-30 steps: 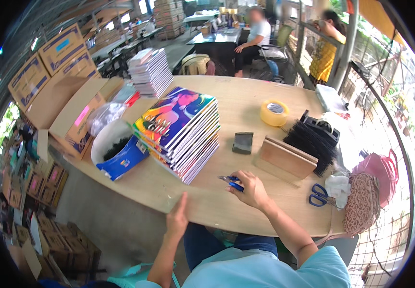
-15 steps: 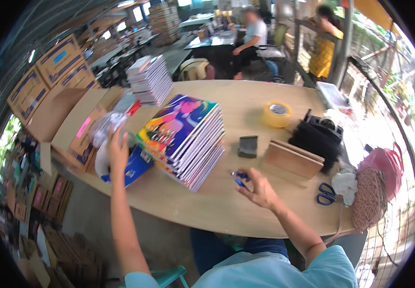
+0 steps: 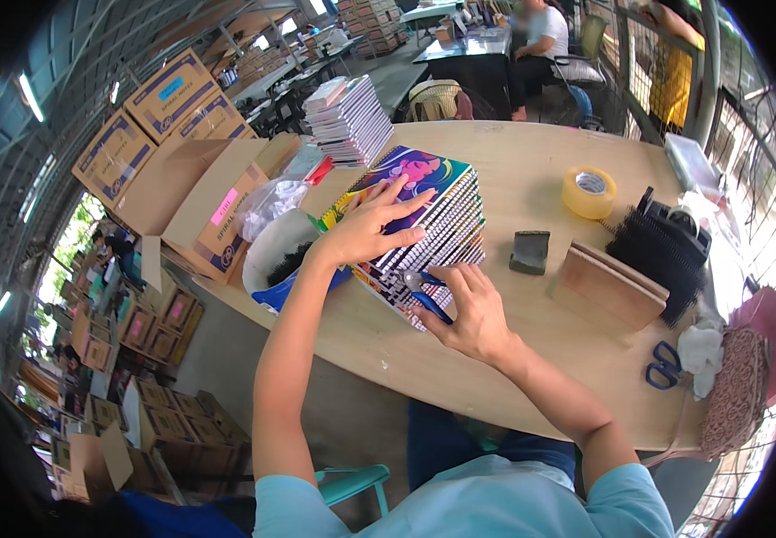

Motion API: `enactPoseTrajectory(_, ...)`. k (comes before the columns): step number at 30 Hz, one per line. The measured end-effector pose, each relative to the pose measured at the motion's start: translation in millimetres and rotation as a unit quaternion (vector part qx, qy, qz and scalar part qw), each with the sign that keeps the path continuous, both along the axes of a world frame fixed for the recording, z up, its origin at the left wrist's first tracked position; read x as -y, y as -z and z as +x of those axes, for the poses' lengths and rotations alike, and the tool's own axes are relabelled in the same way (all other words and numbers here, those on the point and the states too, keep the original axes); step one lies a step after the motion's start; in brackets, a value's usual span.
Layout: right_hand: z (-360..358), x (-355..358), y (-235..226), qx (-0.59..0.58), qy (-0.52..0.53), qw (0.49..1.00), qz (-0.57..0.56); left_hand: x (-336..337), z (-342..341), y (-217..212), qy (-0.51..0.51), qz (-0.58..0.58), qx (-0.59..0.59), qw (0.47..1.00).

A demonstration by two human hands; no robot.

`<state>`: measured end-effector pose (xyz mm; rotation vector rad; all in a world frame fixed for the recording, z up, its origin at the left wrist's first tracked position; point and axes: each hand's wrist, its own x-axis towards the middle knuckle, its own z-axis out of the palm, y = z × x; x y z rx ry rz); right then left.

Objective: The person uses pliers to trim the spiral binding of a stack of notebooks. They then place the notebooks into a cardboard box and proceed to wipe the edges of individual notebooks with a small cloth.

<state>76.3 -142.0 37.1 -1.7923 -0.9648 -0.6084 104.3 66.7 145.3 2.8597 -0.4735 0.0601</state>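
A stack of spiral notebooks [image 3: 446,211] with colourful covers stands on the table in front of me. My left hand [image 3: 374,222] lies on the top cover with fingers spread. In my right hand [image 3: 470,314] is a pair of blue-handled cutting pliers [image 3: 425,291], its metal jaws against the spiral-bound side of the stack, low down. Left of the stack, partly behind my left forearm, sits a blue and white container [image 3: 267,260] holding black bits, perhaps spiral pieces.
A tape roll [image 3: 589,193], a small dark block [image 3: 528,252], a wooden block [image 3: 610,285], black spiral coils [image 3: 661,255] and scissors [image 3: 664,365] lie to the right. An open carton [image 3: 222,202] and a second notebook stack [image 3: 352,121] stand at the left. Two people are beyond the table.
My left hand has moved from the container and plastic bag onto the top notebook. My right hand has brought the pliers left to the stack's spiral side. The whole view has shifted.
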Motion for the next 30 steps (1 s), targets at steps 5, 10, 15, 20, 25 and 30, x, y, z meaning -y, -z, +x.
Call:
enactPoseTrajectory(5,-4,-4,-1,-0.011,-0.008,1.000,0.016,-2,1,-1,0.015,-0.020,0.005,1.000)
enactPoseTrajectory(10,-5,-3,0,-0.032,-0.025,0.999,0.022,0,3,2,0.023,-0.028,0.016,0.999)
enactPoseTrajectory(15,-5,-6,1,-0.028,-0.033,0.999,0.025,-2,3,5,0.018,-0.052,0.010,0.998)
enactPoseTrajectory(20,5,-1,-3,-0.601,-0.367,0.698,0.131,-4,3,6,0.024,-0.049,0.020,0.998)
enactPoseTrajectory(25,-8,8,-11,-0.308,-0.146,0.940,0.028,-1,0,6,0.025,-0.024,0.034,0.999)
enactPoseTrajectory(30,-8,10,11,-0.114,-0.010,0.993,-0.008,0,-1,6,0.038,-0.005,0.050,0.998)
